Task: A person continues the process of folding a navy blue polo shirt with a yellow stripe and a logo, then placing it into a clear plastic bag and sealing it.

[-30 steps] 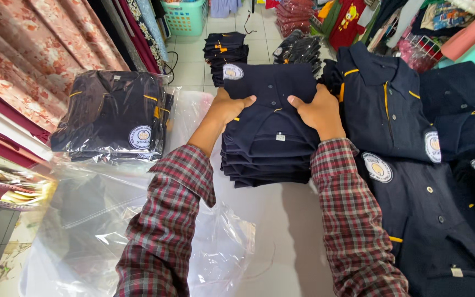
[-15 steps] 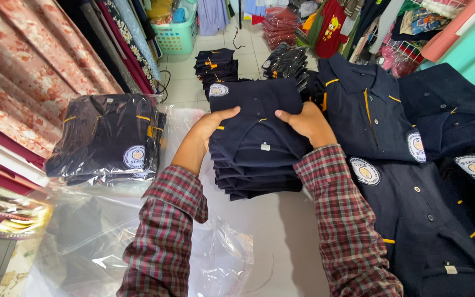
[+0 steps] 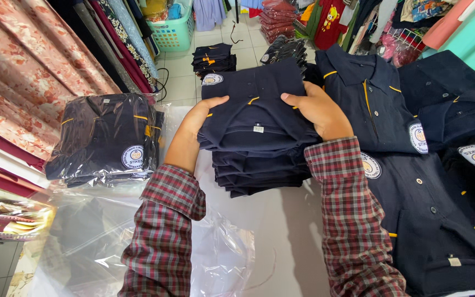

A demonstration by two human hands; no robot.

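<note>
Left hand (image 3: 196,124) and right hand (image 3: 317,110) grasp the top folded navy shirt (image 3: 257,110) by its sides, fingers clenched on it. It rests on the shirt stack (image 3: 259,168) at the worktop (image 3: 292,231) centre. A bagged shirt bundle (image 3: 105,137) lies near the left edge.

Bagged shirts (image 3: 105,140) left of folded stack (image 3: 259,165); spread shirts (image 3: 424,181) right.

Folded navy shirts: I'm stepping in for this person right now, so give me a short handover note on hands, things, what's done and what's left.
Left hand: grips the left edge of the top folded navy shirt, lifting it.
Right hand: grips its right edge, fingers on top.
The stack of folded shirts sits below on the white table.
Done: one bagged bundle lies at left.
Left: empty clear bags lie in front; unfolded shirts are spread at right.
</note>
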